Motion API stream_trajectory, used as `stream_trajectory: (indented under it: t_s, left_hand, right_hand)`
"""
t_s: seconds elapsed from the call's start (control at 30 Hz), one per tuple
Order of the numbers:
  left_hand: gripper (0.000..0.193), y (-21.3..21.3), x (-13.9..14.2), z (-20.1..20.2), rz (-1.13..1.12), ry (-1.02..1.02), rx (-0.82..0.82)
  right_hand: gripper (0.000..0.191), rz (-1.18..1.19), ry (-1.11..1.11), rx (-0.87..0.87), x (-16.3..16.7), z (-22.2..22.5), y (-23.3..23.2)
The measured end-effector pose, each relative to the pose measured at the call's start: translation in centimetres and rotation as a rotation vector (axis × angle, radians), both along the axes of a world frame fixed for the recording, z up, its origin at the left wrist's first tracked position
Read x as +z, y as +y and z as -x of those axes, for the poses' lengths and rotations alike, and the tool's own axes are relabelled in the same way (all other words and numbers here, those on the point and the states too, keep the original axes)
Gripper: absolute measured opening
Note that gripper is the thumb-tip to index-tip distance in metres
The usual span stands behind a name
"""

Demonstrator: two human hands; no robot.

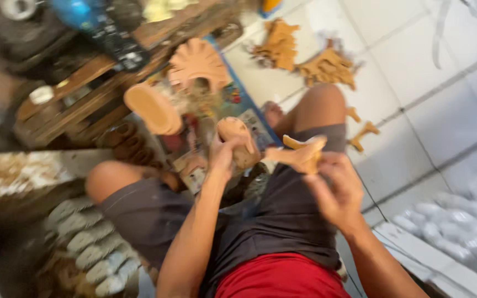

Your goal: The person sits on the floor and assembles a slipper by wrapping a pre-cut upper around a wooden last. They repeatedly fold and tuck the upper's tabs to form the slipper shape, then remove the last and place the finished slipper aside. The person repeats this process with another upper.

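The picture is blurred by motion. My left hand (224,152) grips a rounded tan wooden piece (237,135) over my lap. My right hand (335,190) holds a light carved wooden piece (302,154) with pointed ends, close beside the left hand's piece. I sit on the floor with both knees bent, in dark shorts and a red shirt.
Several carved wooden pieces (327,66) lie on the white tiled floor (415,110) at the upper right. A fan-shaped wooden piece (197,60) and an oval one (153,107) sit ahead of my knees. A cluttered wooden rack (78,94) stands at the upper left. Rows of small pale parts (92,248) lie at the lower left.
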State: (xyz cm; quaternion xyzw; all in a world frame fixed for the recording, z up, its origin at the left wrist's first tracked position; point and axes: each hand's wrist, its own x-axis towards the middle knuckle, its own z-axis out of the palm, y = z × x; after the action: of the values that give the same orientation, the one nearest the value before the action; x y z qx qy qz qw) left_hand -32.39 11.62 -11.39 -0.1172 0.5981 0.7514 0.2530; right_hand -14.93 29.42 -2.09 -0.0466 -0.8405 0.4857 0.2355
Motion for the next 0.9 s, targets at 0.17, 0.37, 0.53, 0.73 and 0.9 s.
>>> stream_trajectory:
  t_s: [0.17,0.37,0.53,0.73,0.9]
  left_hand:
    - [0.057,-5.1,4.1,-2.2,-0.680,-0.218,0.102]
    - [0.061,-7.2,6.6,-4.3,-0.170,0.135,-0.071]
    - [0.068,-8.4,5.4,-5.6,-0.221,-0.134,-0.110]
    - [0.064,-11.5,4.4,-4.1,-0.325,-0.212,0.104]
    - [0.062,-10.4,5.0,-5.2,-0.240,-0.143,0.198]
  right_hand:
    - [0.018,0.990,-0.046,0.119,-3.3,2.8,-2.3]
    - [0.023,1.351,-0.196,0.171,-3.3,4.7,-5.4]
    - [0.024,1.332,-0.141,0.245,-2.5,5.1,-5.6]
    - [0.015,0.361,-0.072,0.200,1.1,2.6,-5.2]
    - [0.030,-0.396,-0.025,0.258,3.2,2.8,-7.9]
